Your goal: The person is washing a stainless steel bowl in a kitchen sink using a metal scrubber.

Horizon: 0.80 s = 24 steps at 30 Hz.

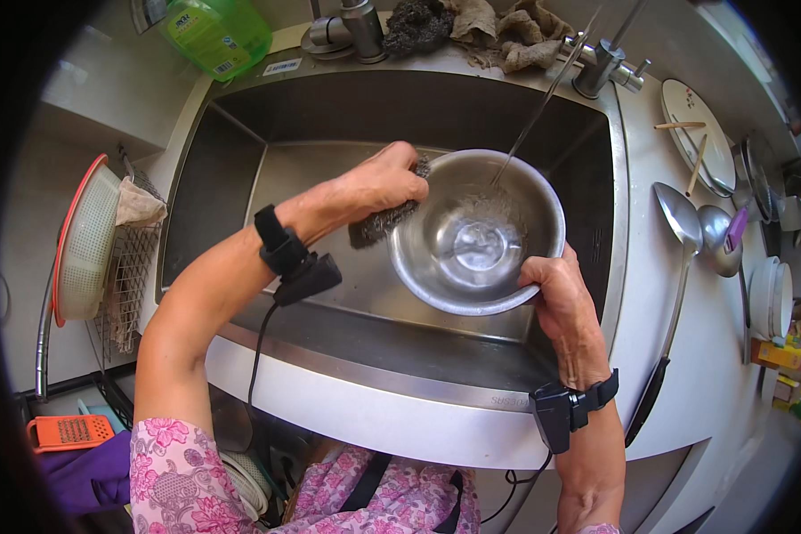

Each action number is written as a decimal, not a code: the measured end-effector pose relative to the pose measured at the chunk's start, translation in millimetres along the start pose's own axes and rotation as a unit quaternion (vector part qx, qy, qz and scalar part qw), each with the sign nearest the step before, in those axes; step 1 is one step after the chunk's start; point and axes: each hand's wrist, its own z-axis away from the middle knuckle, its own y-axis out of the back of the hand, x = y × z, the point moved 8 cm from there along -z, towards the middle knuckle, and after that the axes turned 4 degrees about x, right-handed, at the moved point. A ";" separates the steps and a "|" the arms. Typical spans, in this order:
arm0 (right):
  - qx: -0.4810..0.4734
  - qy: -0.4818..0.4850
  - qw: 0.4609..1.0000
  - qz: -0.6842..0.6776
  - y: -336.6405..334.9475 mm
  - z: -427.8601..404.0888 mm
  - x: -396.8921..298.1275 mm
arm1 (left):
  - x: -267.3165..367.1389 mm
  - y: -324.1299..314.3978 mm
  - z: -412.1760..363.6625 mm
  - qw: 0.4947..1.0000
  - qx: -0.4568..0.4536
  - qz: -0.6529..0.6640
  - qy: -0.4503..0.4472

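A stainless steel bowl point(477, 233) is held over the sink basin point(320, 267), tilted with its inside facing up. My right hand point(564, 294) grips its lower right rim, thumb inside. My left hand point(390, 180) holds a dark metal scouring pad point(380, 227) against or just beside the bowl's left rim; which of the two cannot be told. From the tap point(601, 67) at the back right, a thin stream of water falls into the bowl, where some water swirls. Both wrists carry black strapped devices with cables.
Behind the basin are a green detergent bottle point(220, 33), a second tap fitting point(360, 33), another scouring pad point(417, 27) and crumpled cloths point(514, 33). A plate point(697, 133), a wok spatula point(681, 220) and a ladle point(715, 257) lie right. A colander point(87, 247) stands left.
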 end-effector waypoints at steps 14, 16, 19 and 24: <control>-0.050 0.027 0.998 -0.025 -10.0 0.4 -5.5 | 12.0 8.1 -0.7 0.994 0.027 -0.088 -0.066; -0.041 0.007 0.999 -0.031 -11.0 3.4 -6.5 | 12.0 9.5 -3.3 0.993 0.026 -0.099 -0.066; -0.040 -0.026 0.998 -0.028 -7.9 3.1 -4.7 | 13.9 5.2 -10.9 0.992 -0.005 -0.121 -0.032; -0.028 -0.045 0.998 -0.021 -5.4 1.7 2.2 | 41.1 -3.1 -18.9 0.963 -0.041 -0.242 -0.112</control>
